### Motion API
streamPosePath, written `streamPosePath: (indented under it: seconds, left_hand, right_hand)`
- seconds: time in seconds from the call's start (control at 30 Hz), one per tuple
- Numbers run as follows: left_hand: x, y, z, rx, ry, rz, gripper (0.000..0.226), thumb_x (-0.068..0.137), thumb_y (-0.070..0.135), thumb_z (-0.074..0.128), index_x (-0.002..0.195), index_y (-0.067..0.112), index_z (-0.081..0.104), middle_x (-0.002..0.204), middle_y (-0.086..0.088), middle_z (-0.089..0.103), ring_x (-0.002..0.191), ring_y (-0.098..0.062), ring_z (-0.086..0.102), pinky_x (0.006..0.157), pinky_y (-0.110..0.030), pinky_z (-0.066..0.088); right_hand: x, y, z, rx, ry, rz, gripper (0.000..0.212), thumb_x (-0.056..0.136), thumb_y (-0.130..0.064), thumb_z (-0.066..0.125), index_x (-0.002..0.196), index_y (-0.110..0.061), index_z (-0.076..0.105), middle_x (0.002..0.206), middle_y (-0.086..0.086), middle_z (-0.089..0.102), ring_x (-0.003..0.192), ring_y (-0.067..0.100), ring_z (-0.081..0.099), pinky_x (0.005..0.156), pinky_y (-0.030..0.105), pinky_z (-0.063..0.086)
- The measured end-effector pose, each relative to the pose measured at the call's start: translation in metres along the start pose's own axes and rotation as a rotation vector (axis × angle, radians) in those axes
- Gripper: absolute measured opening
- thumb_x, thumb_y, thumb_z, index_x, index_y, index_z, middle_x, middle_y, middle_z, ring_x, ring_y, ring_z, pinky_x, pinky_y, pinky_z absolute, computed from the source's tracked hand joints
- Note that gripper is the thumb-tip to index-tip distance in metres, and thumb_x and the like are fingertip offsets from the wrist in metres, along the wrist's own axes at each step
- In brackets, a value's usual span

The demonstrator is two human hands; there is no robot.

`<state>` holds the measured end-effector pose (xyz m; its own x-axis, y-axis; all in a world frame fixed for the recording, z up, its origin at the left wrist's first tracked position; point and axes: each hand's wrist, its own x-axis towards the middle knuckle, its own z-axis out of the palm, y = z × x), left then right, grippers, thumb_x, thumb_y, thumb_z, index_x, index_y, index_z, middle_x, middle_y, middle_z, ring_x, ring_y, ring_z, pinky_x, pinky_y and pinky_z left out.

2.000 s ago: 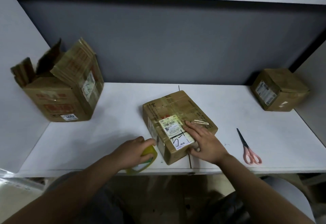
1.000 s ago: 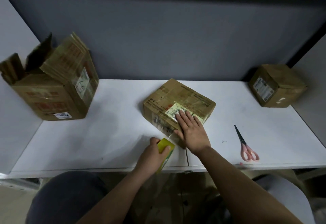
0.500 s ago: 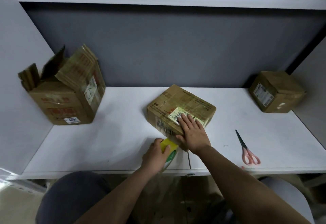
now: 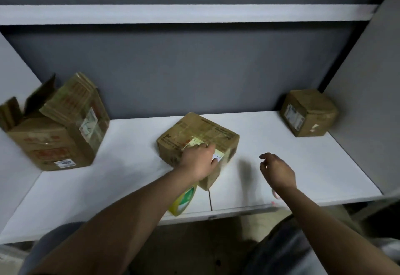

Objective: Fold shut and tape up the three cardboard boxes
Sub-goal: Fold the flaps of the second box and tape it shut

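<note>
White desk (image 4: 134, 179): three boxes (image 4: 198, 144); left hand (image 4: 199, 162) flat on one, right hand (image 4: 278, 171) loose, empty.

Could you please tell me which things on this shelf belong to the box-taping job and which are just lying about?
Belonging to the job:
middle box, under the left hand
open box, flaps up
small box
tape roll
right hand, empty

Just lying about:
nothing I can make out on the white shelf

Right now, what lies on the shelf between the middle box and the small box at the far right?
Nothing: in the head view, the white shelf is bare between the middle box and the small box.
</note>
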<state>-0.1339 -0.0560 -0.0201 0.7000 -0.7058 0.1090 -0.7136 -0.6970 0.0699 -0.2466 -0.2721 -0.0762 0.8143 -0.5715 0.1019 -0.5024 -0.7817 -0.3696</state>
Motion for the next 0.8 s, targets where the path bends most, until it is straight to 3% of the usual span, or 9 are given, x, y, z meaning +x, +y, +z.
streamPosePath:
  seconds: [0.2, 0.37, 0.57, 0.7, 0.8]
  left_hand:
    - [0.039, 0.077, 0.02, 0.104, -0.029, 0.179, 0.038, 0.095, 0.037, 0.041, 0.124, 0.012, 0.043, 0.118, -0.009, 0.06, 0.105, -0.03, 0.058, 0.083, -0.036, 0.038]
    - [0.042, 0.119, 0.052, 0.144, -0.118, 0.243, 0.041, 0.095, 0.037, 0.041, 0.127, 0.012, 0.039, 0.118, -0.012, 0.057, 0.106, -0.031, 0.057, 0.081, -0.035, 0.039]
    - [0.038, 0.118, 0.07, 0.172, -0.161, 0.234, 0.04, 0.095, 0.037, 0.041, 0.128, 0.013, 0.039, 0.117, -0.01, 0.057, 0.104, -0.03, 0.058, 0.082, -0.036, 0.039]
    - [0.034, 0.105, 0.067, 0.15, -0.13, 0.236, 0.041, 0.094, 0.037, 0.042, 0.13, 0.016, 0.04, 0.119, -0.008, 0.056, 0.106, -0.028, 0.056, 0.085, -0.037, 0.04]
    - [0.023, 0.085, 0.059, 0.073, -0.022, 0.244, 0.043, 0.092, 0.037, 0.044, 0.132, 0.02, 0.041, 0.123, -0.004, 0.054, 0.11, -0.024, 0.054, 0.089, -0.038, 0.039]
  right_hand:
    - [-0.004, 0.057, -0.012, -0.211, -0.154, 0.082, 0.036, 0.097, -0.029, 0.048, 0.133, -0.021, 0.048, 0.126, 0.002, 0.056, 0.115, 0.023, 0.054, 0.085, 0.031, 0.046]
    - [-0.012, 0.085, 0.007, -0.351, -0.271, 0.077, 0.034, 0.099, -0.041, 0.042, 0.124, -0.019, 0.049, 0.119, 0.003, 0.057, 0.109, 0.024, 0.055, 0.081, 0.032, 0.047]
    - [-0.016, 0.08, 0.031, -0.433, -0.202, 0.068, 0.033, 0.104, -0.03, 0.027, 0.122, -0.016, 0.051, 0.114, 0.002, 0.061, 0.106, 0.024, 0.057, 0.074, 0.029, 0.042]
    - [-0.01, 0.078, 0.035, -0.328, -0.27, 0.156, 0.027, 0.101, -0.026, 0.036, 0.121, -0.012, 0.047, 0.115, 0.007, 0.059, 0.106, 0.025, 0.058, 0.071, 0.03, 0.04]
    - [-0.004, 0.072, 0.032, -0.304, -0.34, 0.164, 0.032, 0.101, -0.032, 0.035, 0.117, -0.012, 0.055, 0.112, 0.006, 0.064, 0.103, 0.026, 0.062, 0.069, 0.027, 0.039]
